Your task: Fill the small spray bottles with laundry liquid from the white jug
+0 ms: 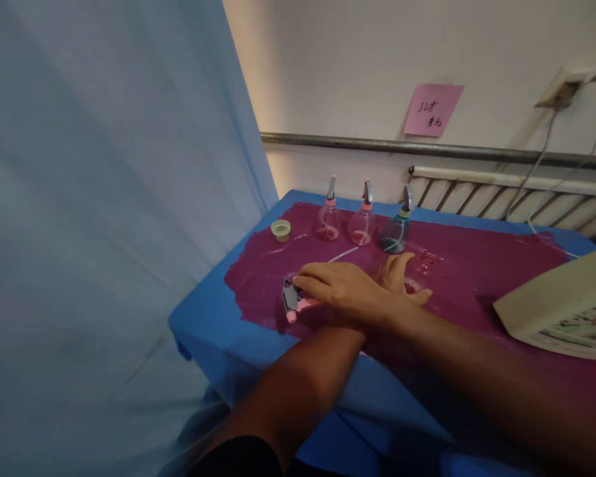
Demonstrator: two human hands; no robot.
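Note:
My forearms cross over the table. My left hand (pixel 396 273) reaches under the right arm, thumb and fingers around the lower part of a clear, headless bottle (pixel 427 260) with a little reddish liquid. My right hand (pixel 335 286) lies to the left, fingers closed on a grey and pink trigger spray head (pixel 291 299); its palm side is hidden. A thin whitish tube (pixel 344 254) shows just beyond that hand. Behind stand two clear spray bottles with pink collars, the left one (pixel 328 222) and the middle one (pixel 362 225), and a teal spray bottle (pixel 396 232).
A small pale green cup (pixel 281 230) stands at the back left on the purple sheet (pixel 258 285) over the blue table cover (pixel 203 311). A large pale jug (pixel 556 311) lies at right. A blue curtain (pixel 104 199) hangs at left; a metal pipe (pixel 328 142) crosses the wall.

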